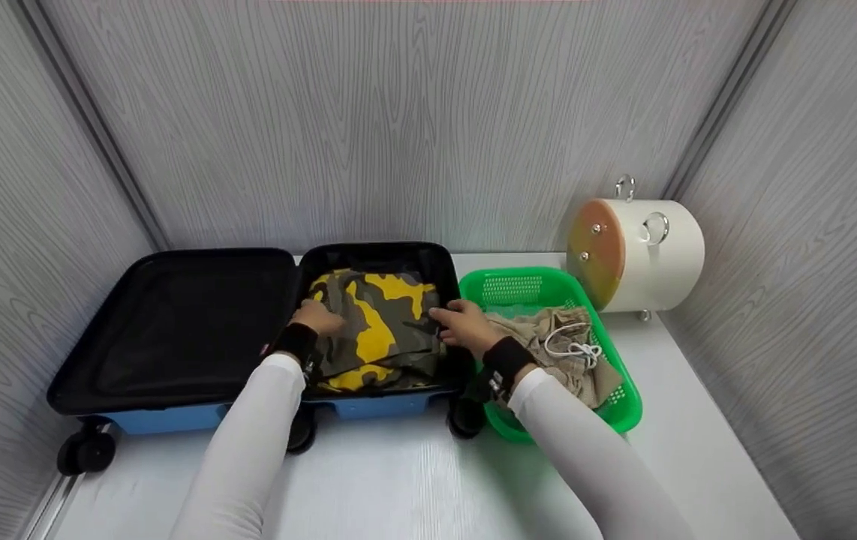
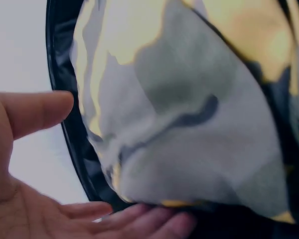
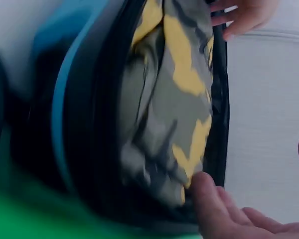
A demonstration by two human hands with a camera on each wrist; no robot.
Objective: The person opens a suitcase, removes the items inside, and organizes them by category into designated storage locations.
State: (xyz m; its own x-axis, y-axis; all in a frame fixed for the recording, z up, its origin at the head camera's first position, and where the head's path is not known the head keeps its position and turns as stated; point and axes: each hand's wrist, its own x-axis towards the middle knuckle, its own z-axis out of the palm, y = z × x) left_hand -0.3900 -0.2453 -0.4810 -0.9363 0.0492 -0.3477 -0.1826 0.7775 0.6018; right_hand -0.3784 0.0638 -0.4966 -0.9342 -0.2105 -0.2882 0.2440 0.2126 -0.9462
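A folded camouflage garment (image 1: 380,330), yellow, grey and dark, lies in the right half of an open suitcase (image 1: 188,330) with a black lining and blue shell. My left hand (image 1: 319,318) is at the garment's left side; in the left wrist view its thumb and fingers are spread, the fingertips (image 2: 182,224) along the cloth's edge. At the right side is my right hand (image 1: 467,327). The right wrist view shows its fingers (image 3: 209,199) extended, one fingertip against a corner of the cloth. Neither hand grips the garment.
Right of the suitcase stands a green plastic basket (image 1: 627,401), holding a beige garment (image 1: 541,334) with a white drawstring. Behind it, a cream cylinder (image 1: 665,259) with an orange end and metal rings lies on its side. Wood-grain walls (image 1: 368,127) enclose the white table (image 1: 391,487).
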